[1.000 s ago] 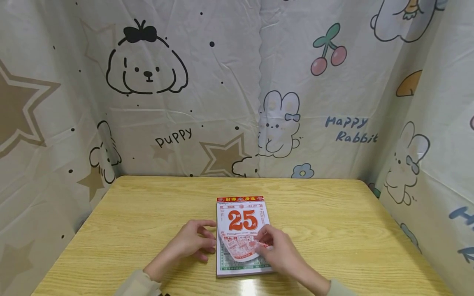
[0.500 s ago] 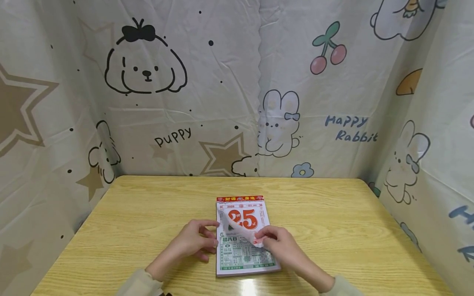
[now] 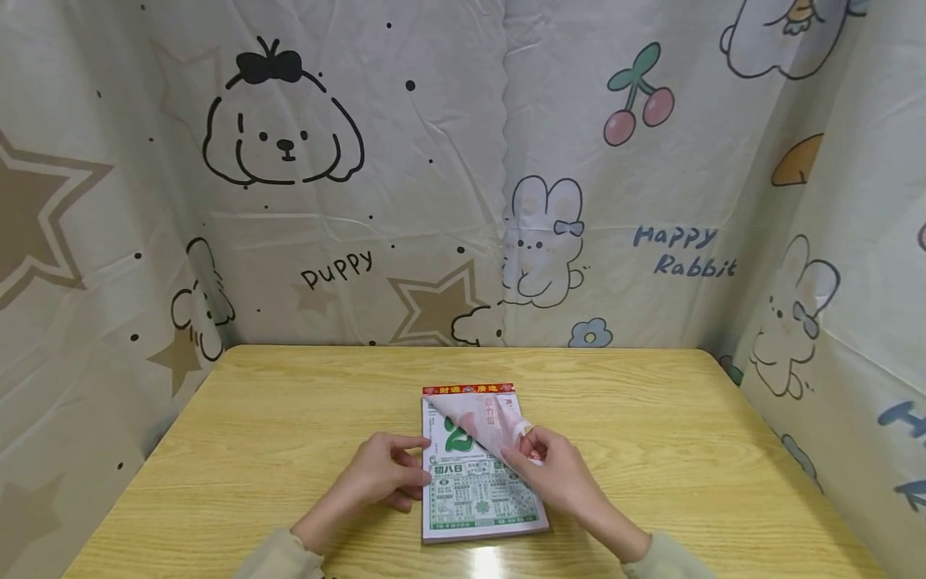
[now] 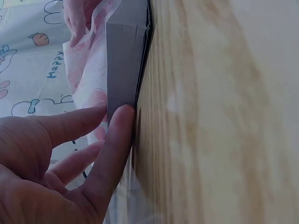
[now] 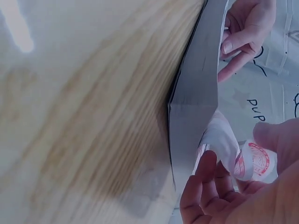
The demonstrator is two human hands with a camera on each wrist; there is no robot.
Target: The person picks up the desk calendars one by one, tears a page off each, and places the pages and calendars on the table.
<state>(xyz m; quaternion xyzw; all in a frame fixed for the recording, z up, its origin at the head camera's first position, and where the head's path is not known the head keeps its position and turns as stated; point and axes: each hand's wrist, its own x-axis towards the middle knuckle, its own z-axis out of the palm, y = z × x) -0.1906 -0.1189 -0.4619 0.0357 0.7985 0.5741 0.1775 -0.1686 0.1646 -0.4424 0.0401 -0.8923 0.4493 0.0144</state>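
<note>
A thick tear-off calendar (image 3: 483,508) with a red header strip lies on the wooden table. Its top page (image 3: 483,420), printed in red, is folded back diagonally toward the upper right, baring a green-printed page below. At the calendar's right side my right hand (image 3: 560,474) holds the loose lower part of that page between thumb and fingers; the page curls beside the fingertips in the right wrist view. My left hand (image 3: 387,474) touches the calendar's left edge. In the left wrist view, its extended fingers (image 4: 114,144) rest against the side of the stack (image 4: 124,70).
The wooden table (image 3: 687,450) extends around the calendar on all sides. Behind it and at both sides hangs a pale curtain (image 3: 434,161) printed with puppies, rabbits, stars and cherries.
My right hand has folded the red page up and to the right, uncovering more of the green page. My left hand has shifted slightly right against the calendar's edge.
</note>
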